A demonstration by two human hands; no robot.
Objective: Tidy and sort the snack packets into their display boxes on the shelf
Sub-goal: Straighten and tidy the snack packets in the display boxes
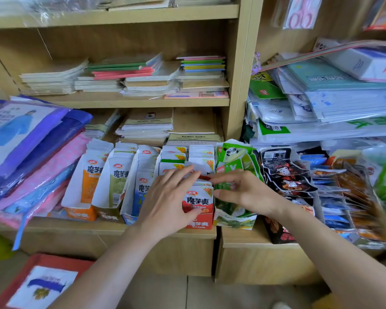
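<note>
Your left hand (167, 197), fingers spread, rests on the red packets (198, 200) standing in their red display box (200, 223). Your right hand (243, 190), fingers straight together, touches them from 3 o'clock, over the green box (234, 221).

The lower shelf (98, 227) carries a row of display boxes along its front edge. The red box (198, 223) stands directly under the left grip (167, 195). To that grip's left come the blue box (127, 217), the brown box (108, 214) and the orange box (80, 212), all holding upright packets. Under the right grip (243, 192), the green box (234, 221) sits on the adjoining shelf (243, 239), with a black box (279, 233) just beyond. Far left of both grips lie flat plastic-wrapped packs (31, 152).
</note>
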